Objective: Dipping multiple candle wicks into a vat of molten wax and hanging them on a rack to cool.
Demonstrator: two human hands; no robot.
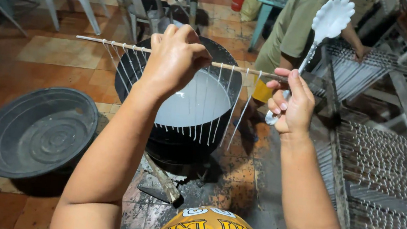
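A thin wooden rod (120,45) runs level across the mouth of a black drum (176,141), and from it hang many white coated wicks (214,110), slim and stiff, some slanting, their tips over or just past the drum's rim. The left hand (173,62) grips the rod near its middle, fingers curled tight over it and pressed together, so the stretch of rod under the palm is hidden. The rod's far end passes behind the right hand (291,105), where how it is held is hard to make out. That hand is closed around the metal handle of a white slotted plastic spoon (332,17), thumb up along the shaft and fingers folded in; the spoon's scalloped head stands above, tilted slightly. Inside the drum lies a smooth, milky white liquid (192,103), its near part masked by the forearm. A charred wooden stick (162,178) lies on the stained tile floor at the drum's base. To the left sits a shallow round black basin (37,133) with ridged rings in its bottom. On the right, racks of pale thin candles (387,167) lie in dense rows, cut off by the frame edge. Another person in an olive shirt (291,28) stands beyond, head out of view.
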